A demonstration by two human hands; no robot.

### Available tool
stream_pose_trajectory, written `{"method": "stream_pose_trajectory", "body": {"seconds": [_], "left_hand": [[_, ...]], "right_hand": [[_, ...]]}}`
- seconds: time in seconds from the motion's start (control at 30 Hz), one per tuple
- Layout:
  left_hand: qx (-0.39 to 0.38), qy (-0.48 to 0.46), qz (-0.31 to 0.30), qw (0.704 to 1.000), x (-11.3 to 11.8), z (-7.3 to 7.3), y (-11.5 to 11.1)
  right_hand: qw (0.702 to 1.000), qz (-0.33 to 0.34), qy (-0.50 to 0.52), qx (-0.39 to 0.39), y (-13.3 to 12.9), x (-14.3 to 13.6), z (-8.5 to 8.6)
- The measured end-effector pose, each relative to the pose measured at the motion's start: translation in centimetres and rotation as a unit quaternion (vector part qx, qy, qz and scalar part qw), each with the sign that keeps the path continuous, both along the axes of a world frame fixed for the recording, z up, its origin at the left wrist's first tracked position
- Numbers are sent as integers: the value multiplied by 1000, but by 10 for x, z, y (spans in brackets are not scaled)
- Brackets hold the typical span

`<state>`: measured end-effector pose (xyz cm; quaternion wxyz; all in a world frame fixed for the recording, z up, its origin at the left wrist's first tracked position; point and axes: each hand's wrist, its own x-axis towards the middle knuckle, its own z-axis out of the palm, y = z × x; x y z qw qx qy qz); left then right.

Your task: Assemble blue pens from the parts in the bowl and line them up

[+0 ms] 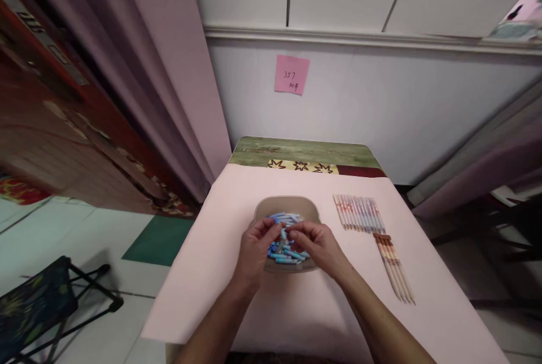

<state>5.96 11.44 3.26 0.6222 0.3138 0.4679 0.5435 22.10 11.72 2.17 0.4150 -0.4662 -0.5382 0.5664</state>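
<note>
A grey-brown plastic basin (pixel 288 201) stands on the table, holding many small blue and light-blue pen-like pieces (pixel 290 260). Over it, my left hand (pixel 257 242) is closed, thumb and forefinger pinching a small blue piece (pixel 277 220). My right hand (pixel 317 244) is opposite, just a short way off, its fingers curled and pinched together above the basin. Whatever lies between those right fingertips is too small to make out. To the right of the basin lies a row of pale patterned pens (pixel 359 214).
Several cream pens with brown caps (pixel 394 268) lie nearer on the right. Pink paper covers the table (pixel 203 273), whose green far end (pixel 296 148) meets the wall. A pink note (pixel 292 75) is stuck there. A folding stool (pixel 46 302) stands on the floor at left.
</note>
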Motion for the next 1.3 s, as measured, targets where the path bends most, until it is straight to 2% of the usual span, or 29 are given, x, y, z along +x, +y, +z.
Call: {"method": "stream_pose_trajectory", "body": {"seconds": [0.07,0.13,0.2,0.23,0.3,0.37,0.4,0.47,0.57,0.67,0.83,0.93,1.07,1.3], "left_hand": [[-17,-63,45,997,-12,4,-1],[-55,-106,114,986,-26,7,-1],[-88,-125,171,973,-38,9,-2],[-100,-131,185,969,-42,10,-3],[-110,-141,185,966,-46,9,-5],[-111,-147,168,968,-45,8,-7],[-111,-147,162,969,-43,8,-8],[-112,-145,159,970,-40,7,-9],[-106,-140,156,972,-39,7,-10],[-98,-137,153,974,-42,7,-12],[-91,-138,144,976,-43,2,-12],[-98,-147,120,977,-40,1,-11],[-107,-145,96,979,-38,1,-12],[-102,-147,103,979,-41,1,-16]], "right_hand": [[997,-63,-38,37,6,16,0],[981,-136,-115,83,13,33,0],[948,-165,-240,126,18,45,2],[928,-160,-305,141,21,47,3],[886,-103,-426,152,24,43,3],[842,-10,-522,136,27,31,0],[820,39,-557,123,29,23,-2],[800,102,-581,107,33,7,-10],[791,152,-583,100,39,-10,-21],[781,149,-599,96,43,-15,-26],[778,98,-614,90,43,-6,-23],[779,90,-614,86,41,-3,-22],[781,111,-607,93,39,-6,-23],[774,155,-604,111,49,-26,-25]]}}
